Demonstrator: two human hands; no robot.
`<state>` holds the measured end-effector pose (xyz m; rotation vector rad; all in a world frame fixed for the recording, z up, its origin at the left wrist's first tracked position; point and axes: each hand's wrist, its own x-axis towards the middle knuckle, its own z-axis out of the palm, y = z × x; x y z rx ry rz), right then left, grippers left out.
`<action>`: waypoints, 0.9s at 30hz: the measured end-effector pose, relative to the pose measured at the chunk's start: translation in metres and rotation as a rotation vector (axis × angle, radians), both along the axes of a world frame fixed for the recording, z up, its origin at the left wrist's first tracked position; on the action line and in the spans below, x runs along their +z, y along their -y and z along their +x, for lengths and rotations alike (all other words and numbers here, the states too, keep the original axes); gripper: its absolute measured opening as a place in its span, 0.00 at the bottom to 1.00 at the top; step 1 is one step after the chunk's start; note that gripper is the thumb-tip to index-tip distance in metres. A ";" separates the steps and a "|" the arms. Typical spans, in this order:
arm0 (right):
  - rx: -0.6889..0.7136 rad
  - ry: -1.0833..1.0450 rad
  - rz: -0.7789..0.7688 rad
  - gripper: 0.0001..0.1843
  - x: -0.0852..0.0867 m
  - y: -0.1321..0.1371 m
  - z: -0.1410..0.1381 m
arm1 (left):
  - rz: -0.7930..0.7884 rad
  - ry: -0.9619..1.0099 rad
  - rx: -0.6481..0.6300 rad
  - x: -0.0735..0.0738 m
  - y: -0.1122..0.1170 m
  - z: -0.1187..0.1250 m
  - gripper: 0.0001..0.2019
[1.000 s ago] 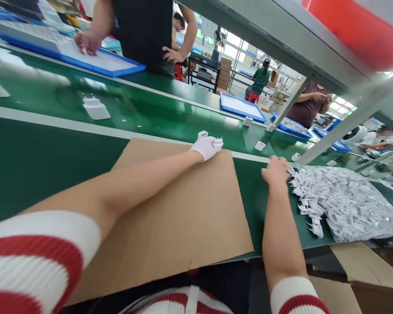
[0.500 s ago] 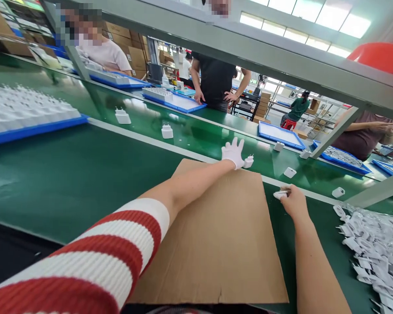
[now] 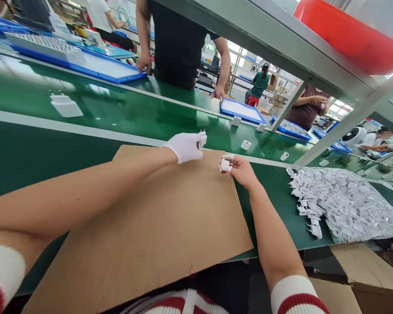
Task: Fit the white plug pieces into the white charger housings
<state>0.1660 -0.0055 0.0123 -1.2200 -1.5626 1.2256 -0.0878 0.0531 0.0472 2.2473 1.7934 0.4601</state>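
My left hand [image 3: 184, 146], in a white glove, is closed round a white charger plug [image 3: 202, 137] at the far edge of a brown cardboard sheet [image 3: 157, 226]. My bare right hand [image 3: 240, 170] pinches a small white plug part [image 3: 225, 165] just right of the left hand, over the sheet's far right corner. The two hands are a short gap apart. A heap of white plug parts [image 3: 340, 203] lies on the green belt to the right of my right arm.
Loose white chargers [image 3: 66, 106] sit on the green conveyor [image 3: 85, 117] beyond the sheet. Blue trays [image 3: 241, 110] line the far side, where a person in a black shirt [image 3: 180, 43] stands. A metal frame post [image 3: 343, 126] slants at right. A cardboard box [image 3: 363, 270] sits low right.
The left hand went from open beside a plug on the belt to closed round a plug, nearer me. The right hand brought a small part from the pile side toward the left hand.
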 end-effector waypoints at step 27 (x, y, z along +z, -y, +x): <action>-0.005 0.551 0.613 0.25 -0.004 0.017 -0.033 | -0.219 0.464 -0.040 -0.055 0.059 0.032 0.19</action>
